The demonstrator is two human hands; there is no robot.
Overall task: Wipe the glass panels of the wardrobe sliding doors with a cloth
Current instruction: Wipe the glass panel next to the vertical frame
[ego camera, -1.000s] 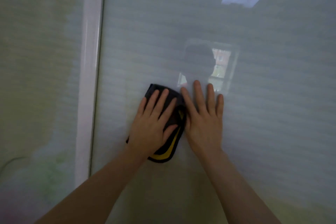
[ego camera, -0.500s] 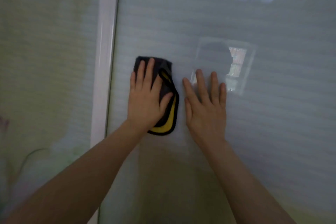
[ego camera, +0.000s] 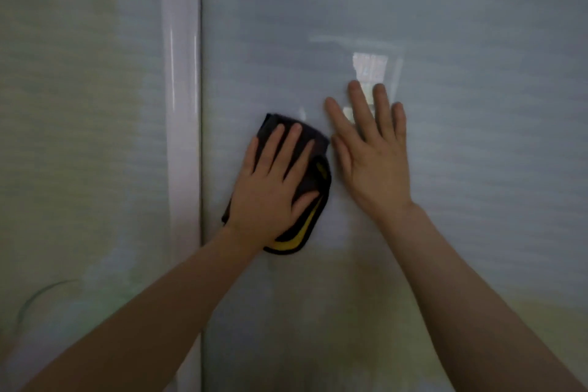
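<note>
- a folded black and yellow cloth (ego camera: 313, 188) is pressed flat against the glass panel (ego camera: 445, 169) by the left hand (ego camera: 270, 191), fingers straight and spread over it.
- the cloth is found near the panel's left edge, just beside the white frame strip (ego camera: 181, 124).
- the right hand (ego camera: 372, 159) is laid flat on the glass just beside the cloth, fingers extended, nothing held.
- a blurred window reflection (ego camera: 369, 68) is seen above the right fingertips.

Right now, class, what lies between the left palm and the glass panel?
The folded black and yellow cloth, pressed flat under the left hand against the glass panel, in the head view.
</note>
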